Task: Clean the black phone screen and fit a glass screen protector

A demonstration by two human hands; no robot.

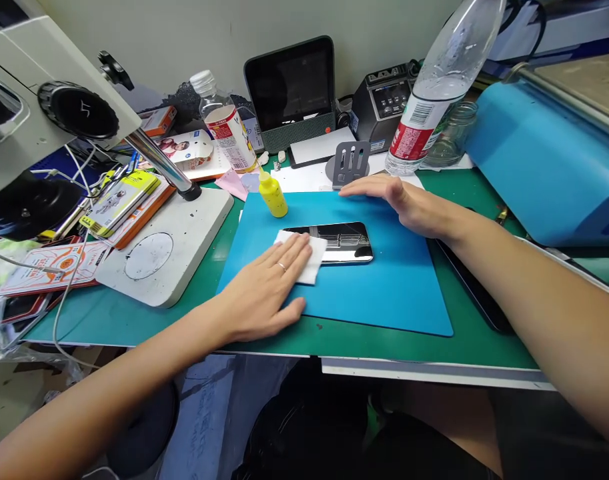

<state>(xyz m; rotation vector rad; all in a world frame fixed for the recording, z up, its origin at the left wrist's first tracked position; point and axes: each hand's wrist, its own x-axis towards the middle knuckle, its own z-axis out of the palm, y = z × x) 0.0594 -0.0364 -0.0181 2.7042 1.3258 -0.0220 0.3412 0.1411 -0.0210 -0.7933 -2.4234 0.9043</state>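
Note:
A phone point(348, 243) with a dark, glossy face lies flat on a blue mat point(374, 303). My left hand point(271, 287), a ring on one finger, is spread flat over a white wipe point(314, 265) that covers the phone's left end. The fingers press from above and do not wrap around anything. Beyond the phone's right end, my right hand point(401, 200) hovers over the mat's far edge with fingers stretched out and nothing in them. A small yellow squeeze bottle point(273, 195) stands on the mat behind the phone.
A microscope stand base point(169, 250) and stacked boxes point(127, 207) are at left. At the back are a tilted screen point(291, 87), a grey phone holder point(351, 163), and two plastic bottles, the larger point(419, 127) at right. A blue machine point(544, 160) occupies the right side.

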